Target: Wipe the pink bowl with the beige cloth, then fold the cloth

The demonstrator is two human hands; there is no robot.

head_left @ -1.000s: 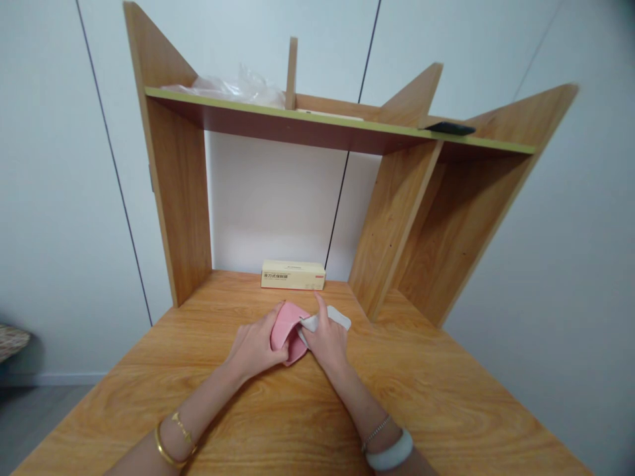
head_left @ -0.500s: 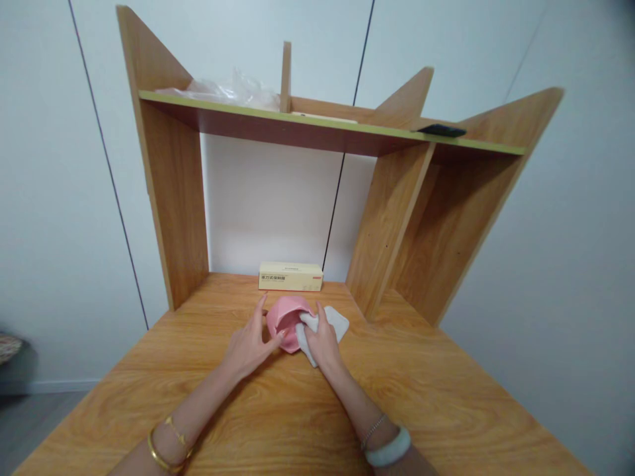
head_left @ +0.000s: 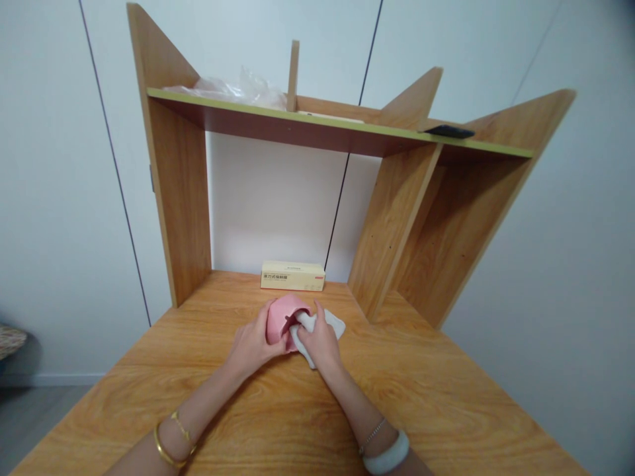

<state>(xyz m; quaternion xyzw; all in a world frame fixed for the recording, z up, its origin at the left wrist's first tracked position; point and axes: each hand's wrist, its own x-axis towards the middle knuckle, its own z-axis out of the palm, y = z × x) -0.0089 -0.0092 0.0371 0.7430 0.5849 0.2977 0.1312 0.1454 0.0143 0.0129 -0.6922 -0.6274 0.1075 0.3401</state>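
A small pink bowl (head_left: pixel 282 314) is tipped on its side on the wooden desk (head_left: pixel 446 396), its mouth turned to the right. My left hand (head_left: pixel 253 344) is closed round the bowl's left side and holds it. My right hand (head_left: pixel 320 340) grips a white cloth (head_left: pixel 330 324) and presses part of it into the bowl's mouth. The rest of the cloth trails out to the right onto the desk. A gold bangle is on my left wrist and a pale bangle on my right.
A long cream box (head_left: pixel 292 276) lies at the back of the desk against the white wall. A wooden shelf unit (head_left: pixel 397 225) rises over the desk; on its top board lie crumpled clear plastic (head_left: pixel 233 87) and a dark flat object (head_left: pixel 450 131).
My left hand went from spread fingers beside the bowl to a closed hold on it. The bowl's mouth has turned more to the right, and my right hand has pushed the cloth further in.
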